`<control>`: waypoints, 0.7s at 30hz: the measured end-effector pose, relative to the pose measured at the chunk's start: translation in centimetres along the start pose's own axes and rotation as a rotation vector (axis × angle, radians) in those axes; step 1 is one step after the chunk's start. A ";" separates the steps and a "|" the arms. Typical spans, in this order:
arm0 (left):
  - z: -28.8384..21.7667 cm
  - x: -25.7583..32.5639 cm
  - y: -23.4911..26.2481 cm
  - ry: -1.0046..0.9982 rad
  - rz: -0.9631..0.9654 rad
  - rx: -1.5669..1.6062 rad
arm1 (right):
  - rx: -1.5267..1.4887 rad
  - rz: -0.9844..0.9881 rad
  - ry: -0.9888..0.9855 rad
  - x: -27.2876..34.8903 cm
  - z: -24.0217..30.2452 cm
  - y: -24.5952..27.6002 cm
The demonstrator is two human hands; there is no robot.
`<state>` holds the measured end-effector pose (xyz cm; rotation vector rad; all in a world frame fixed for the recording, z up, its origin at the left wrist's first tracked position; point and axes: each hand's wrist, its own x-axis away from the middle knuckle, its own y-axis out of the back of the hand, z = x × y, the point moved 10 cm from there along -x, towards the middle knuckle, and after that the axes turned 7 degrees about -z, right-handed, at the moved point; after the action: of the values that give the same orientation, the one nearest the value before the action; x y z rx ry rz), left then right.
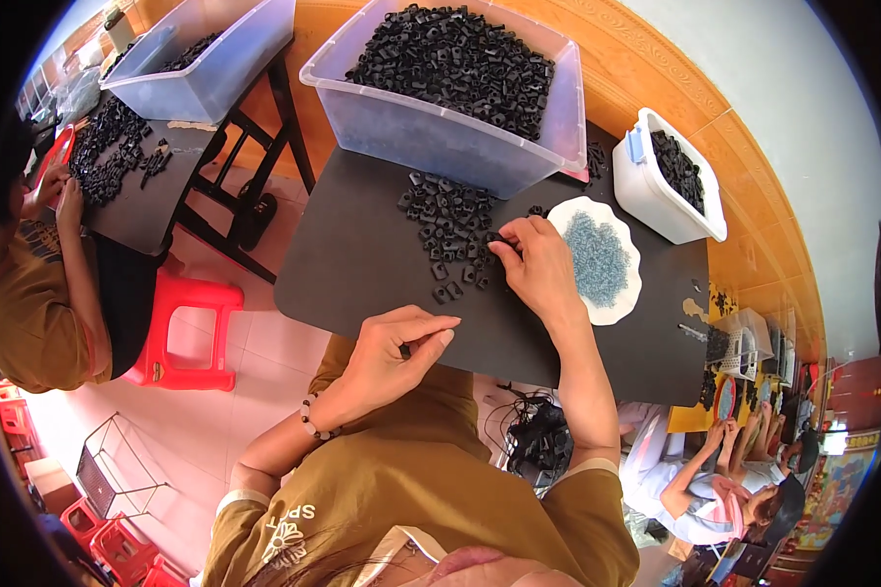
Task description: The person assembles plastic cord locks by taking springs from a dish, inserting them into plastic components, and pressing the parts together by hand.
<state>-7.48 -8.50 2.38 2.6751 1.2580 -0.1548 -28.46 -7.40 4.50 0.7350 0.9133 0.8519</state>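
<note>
My left hand [394, 357] is held over the near edge of the dark table, its fingers curled in and the thumb close to the forefinger. A small black plastic part [405, 350] shows between the fingers. My right hand [540, 266] reaches to the right side of a pile of black plastic parts [450, 220], thumb and forefinger pinched at a black part [497, 242]. Right beside that hand lies a white scalloped plate [628, 298] with many small bluish, clear pieces [597, 259].
A large clear bin [440, 127] full of black parts stands at the table's far side. To its right is a white tub [656, 201] with more. Another person [44, 293] works at a table on the left, near a red stool [191, 333]. More people sit at lower right.
</note>
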 end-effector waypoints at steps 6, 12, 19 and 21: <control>0.0 -0.8 0.4 -0.038 -0.107 0.062 | -0.434 0.013 -0.029 1.6 2.5 2.8; -0.2 -1.6 0.0 0.004 -0.114 0.200 | -0.488 -0.006 0.053 4.8 5.1 4.6; 0.4 -1.6 -1.6 0.096 -0.004 0.352 | -0.311 -0.068 0.385 6.5 9.2 6.1; 0.0 -1.5 -1.6 0.015 0.044 0.354 | -0.519 -0.031 0.232 6.7 7.2 5.4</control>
<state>-9.67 -8.58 2.47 3.0008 1.2782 -0.3862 -21.37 -0.38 9.57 0.1738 0.8520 1.1050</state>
